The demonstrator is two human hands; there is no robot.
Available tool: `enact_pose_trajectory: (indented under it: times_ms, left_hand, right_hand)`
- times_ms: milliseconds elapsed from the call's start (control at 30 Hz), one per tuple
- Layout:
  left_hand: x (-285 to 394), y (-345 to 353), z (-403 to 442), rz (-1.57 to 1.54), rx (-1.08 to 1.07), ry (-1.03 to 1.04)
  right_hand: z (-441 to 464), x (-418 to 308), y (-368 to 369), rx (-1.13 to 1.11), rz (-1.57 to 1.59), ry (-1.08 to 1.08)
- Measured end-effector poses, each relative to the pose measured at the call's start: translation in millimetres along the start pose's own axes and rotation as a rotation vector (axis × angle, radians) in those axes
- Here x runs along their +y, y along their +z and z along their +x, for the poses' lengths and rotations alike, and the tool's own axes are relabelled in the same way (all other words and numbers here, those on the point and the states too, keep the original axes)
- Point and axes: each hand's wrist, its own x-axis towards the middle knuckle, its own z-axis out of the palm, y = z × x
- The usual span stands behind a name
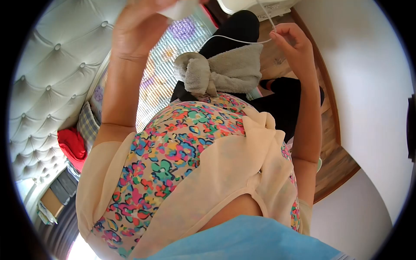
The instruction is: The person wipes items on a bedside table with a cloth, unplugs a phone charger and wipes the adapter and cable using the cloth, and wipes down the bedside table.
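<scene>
At the top of the head view, my left hand (141, 28) is raised with its fingers around a white object (180, 9), partly cut off by the frame's upper edge. My right hand (294, 41), at the upper right, pinches a thin white cord (242, 42) between thumb and fingers. One stretch of the cord sags leftward over my dark-clad knee, and another runs up from the pinch. A knotted grey plush cloth (234, 69) lies on my lap between the two forearms.
A tufted headboard (54, 69) and a patterned bed mat (160, 73) are on the left, with a red cloth (72, 145) and a checked cushion (88, 125). White furniture (255, 6) stands at the top. Wooden floor (331, 173) and a pale wall (364, 86) lie right.
</scene>
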Motion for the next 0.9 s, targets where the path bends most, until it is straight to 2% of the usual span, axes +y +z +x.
enact_pose_trajectory:
  times_ms: [100,133,167,233,267,300,333,367,400,433,500,567,600,633,700,767,833,867,900]
  left_hand:
    - [20,-21,4,-0.032,-0.237,0.208]
    - [25,-25,3,-0.020,-0.258,0.278]
    - [32,-33,3,-0.003,-0.322,0.285]
    - [46,-48,3,0.030,-0.450,0.300]
    - [46,-50,-4,0.083,-0.285,0.170]
    - [42,-54,-10,0.104,-0.208,0.067]
    - [37,-58,-15,0.116,-0.133,-0.037]
    - [24,-68,-18,0.100,-0.148,-0.114]
    - [6,-89,-31,0.396,-0.085,-0.134]
    - [2,-58,-33,0.414,-0.027,-0.164]
    - [-27,-61,-41,0.311,0.008,-0.326]
    - [-31,-66,-50,0.446,-0.013,-0.367]
    - [-23,-70,-53,0.467,-0.011,-0.344]
    - [9,-81,-63,0.573,0.144,-0.298]
    - [53,-90,-83,0.814,0.318,-0.239]
    - [82,-86,-104,1.278,0.678,-0.035]
    - [107,-63,-115,1.720,0.830,0.187]
    - [112,-62,-118,1.960,0.787,0.364]
    - [111,-62,-121,1.965,0.793,0.359]
  right_hand:
    - [12,-2,22,-0.129,-0.011,0.041]
    - [18,-12,31,-0.188,-0.015,0.080]
    - [25,-22,38,-0.247,-0.022,0.117]
    - [45,-45,48,-0.275,-0.090,0.055]
    - [54,-59,54,-0.208,0.184,0.030]
    - [63,-70,58,-0.141,0.457,0.008]
    - [72,-78,60,-0.141,0.576,-0.011]
    - [76,-87,62,-0.154,0.577,-0.025]
    - [78,-97,65,-0.112,0.553,-0.048]
    - [80,-105,66,-0.067,0.529,-0.073]
    - [79,-105,75,-0.100,0.557,-0.049]
    - [73,-106,81,-0.136,0.622,0.055]
    - [72,-102,80,-0.177,0.667,0.148]
    - [69,-91,82,-0.192,0.674,0.124]
    - [43,-57,87,-0.236,0.210,0.146]
    - [13,-39,91,-0.503,0.033,0.134]
    - [-13,-23,97,-0.610,-0.049,-0.104]
    - [-22,-27,97,-0.618,-0.045,-0.107]
    - [-30,-32,99,-0.623,-0.143,-0.128]
